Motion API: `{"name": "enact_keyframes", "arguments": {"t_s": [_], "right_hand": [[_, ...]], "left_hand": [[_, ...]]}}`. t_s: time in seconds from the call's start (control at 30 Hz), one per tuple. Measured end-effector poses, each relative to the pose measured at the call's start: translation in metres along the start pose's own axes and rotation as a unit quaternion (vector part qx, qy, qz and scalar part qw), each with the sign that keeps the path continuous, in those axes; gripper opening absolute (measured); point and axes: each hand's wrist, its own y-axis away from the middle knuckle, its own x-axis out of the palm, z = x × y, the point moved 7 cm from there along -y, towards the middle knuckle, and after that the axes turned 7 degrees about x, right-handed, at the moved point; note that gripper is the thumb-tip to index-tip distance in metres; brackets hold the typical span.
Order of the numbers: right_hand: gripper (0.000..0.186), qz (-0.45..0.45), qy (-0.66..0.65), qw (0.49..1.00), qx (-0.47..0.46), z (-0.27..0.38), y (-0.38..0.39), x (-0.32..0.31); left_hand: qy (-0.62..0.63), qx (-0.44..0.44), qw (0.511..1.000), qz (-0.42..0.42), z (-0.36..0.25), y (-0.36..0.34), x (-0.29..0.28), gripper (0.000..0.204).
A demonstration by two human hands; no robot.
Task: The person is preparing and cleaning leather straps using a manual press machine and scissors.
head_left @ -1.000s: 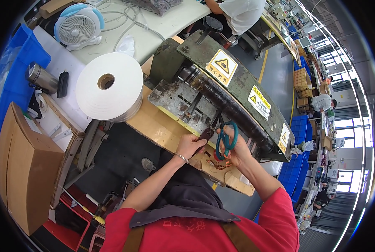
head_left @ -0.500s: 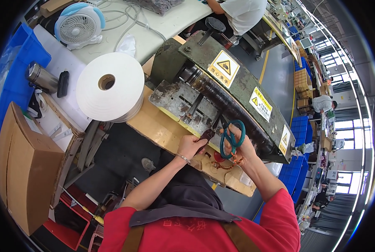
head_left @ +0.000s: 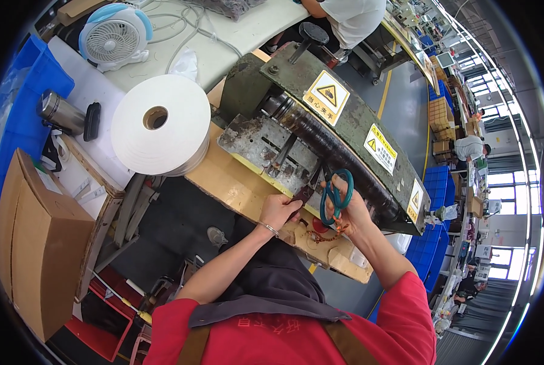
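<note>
My left hand [head_left: 279,212] grips a dark brown strip [head_left: 302,194], perhaps leather, at the front edge of the machine's metal plate [head_left: 253,146]. In my right hand [head_left: 354,213] is a pair of scissors [head_left: 336,198] with teal loop handles and an orange cord tied to them. The dark blades point away from me, close beside the strip's far end. Whether they touch it, I cannot tell. Just beyond both hands lies the machine's dark roller [head_left: 329,143], under a green housing [head_left: 357,131] with yellow warning labels.
A big white roll [head_left: 132,140] stands left of the machine. Farther left are a steel flask [head_left: 62,112], a blue bin [head_left: 16,121] and a cardboard box [head_left: 46,243]. A fan [head_left: 115,38] sits on the far table. Another person [head_left: 354,21] sits beyond the machine.
The scissors' handles have turned slightly and look narrower now. My left hand stays nearly in place, still holding the strip.
</note>
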Motion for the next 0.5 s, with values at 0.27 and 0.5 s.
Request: {"name": "enact_keyframes", "arguments": {"t_s": [0.27, 0.5], "right_hand": [[0.045, -0.006, 0.022, 1.000, 0.004, -0.0058, 0.0065, -0.0005], [0.047, -0.001, 0.025, 1.000, -0.011, -0.0066, 0.0045, -0.0030]], "left_hand": [[0.015, 0.004, 1.000, -0.004, -0.0029, 0.0014, 0.0005, 0.028], [0.011, -0.022, 1.000, -0.004, -0.0037, 0.0024, 0.0010, 0.024]]}}
